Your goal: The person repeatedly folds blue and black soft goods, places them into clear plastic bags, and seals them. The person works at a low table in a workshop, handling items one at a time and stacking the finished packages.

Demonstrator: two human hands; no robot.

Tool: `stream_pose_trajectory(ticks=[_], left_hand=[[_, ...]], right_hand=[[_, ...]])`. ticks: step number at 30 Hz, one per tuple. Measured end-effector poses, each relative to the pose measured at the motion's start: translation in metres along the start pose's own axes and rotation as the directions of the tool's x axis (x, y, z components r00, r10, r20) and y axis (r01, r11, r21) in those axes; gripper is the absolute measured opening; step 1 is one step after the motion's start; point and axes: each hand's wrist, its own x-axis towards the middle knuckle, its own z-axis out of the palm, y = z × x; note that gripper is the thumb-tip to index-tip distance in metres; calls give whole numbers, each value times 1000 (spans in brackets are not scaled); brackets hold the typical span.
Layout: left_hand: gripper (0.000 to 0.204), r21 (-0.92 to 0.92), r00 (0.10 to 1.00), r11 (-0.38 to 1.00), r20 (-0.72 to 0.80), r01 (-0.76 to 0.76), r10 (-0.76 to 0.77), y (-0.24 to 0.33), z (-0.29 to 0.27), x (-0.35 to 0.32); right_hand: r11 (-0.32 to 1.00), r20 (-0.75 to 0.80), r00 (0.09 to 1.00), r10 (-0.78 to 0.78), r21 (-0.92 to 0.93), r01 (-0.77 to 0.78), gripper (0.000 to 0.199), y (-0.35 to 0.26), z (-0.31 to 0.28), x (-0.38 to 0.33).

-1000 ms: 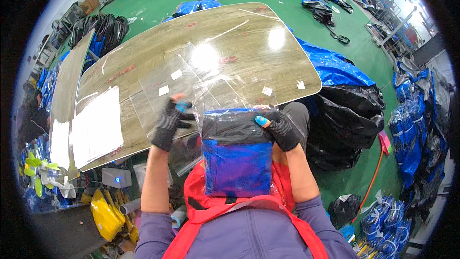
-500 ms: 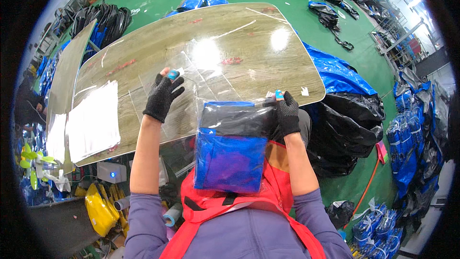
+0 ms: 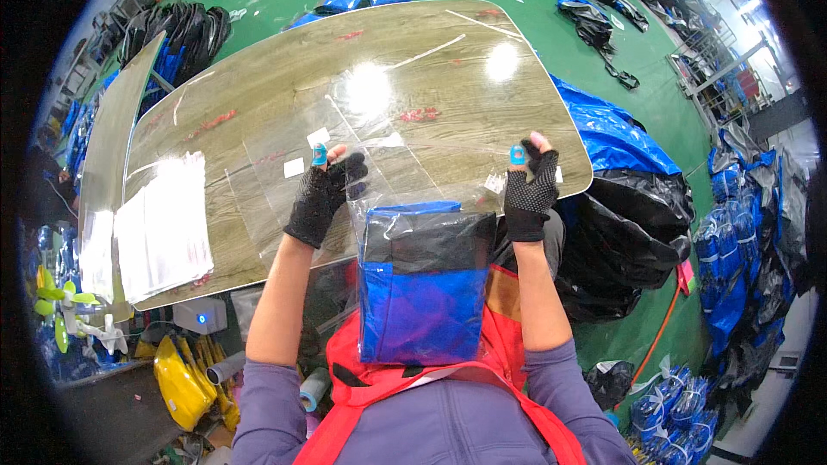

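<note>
Bagging looks under way: left hand (image 3: 320,198) and right hand (image 3: 529,189), held apart, pinch the clear plastic bag (image 3: 422,232) around a folded blue-and-black garment (image 3: 422,293) above the tabletop (image 3: 258,95), apparently needing its mouth closed.

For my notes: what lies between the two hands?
In the head view, the clear plastic bag stretches from the left hand to the right hand.

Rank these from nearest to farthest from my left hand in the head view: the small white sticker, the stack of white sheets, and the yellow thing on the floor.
From the left hand:
1. Small white sticker, just left of the hand on the table.
2. Stack of white sheets, farther left near the table edge.
3. Yellow thing, down on the floor below the table's left corner.
</note>
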Motion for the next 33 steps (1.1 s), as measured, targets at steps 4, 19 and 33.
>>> stream_pose_trajectory(ticks=[4,19,33], left_hand=[[47,292,962,956,254,19,-97,16,15,4],[38,519,951,848,302,-104,-68,29,23,3],[45,449,991,893,106,28,-85,37,15,12]], right_hand=[[906,490,769,-411,121,407,26,-60,30,17],[759,848,253,-465,235,607,31,-65,101,49],[936,-265,964,-26,-345,-70,7,33,-60,192]])
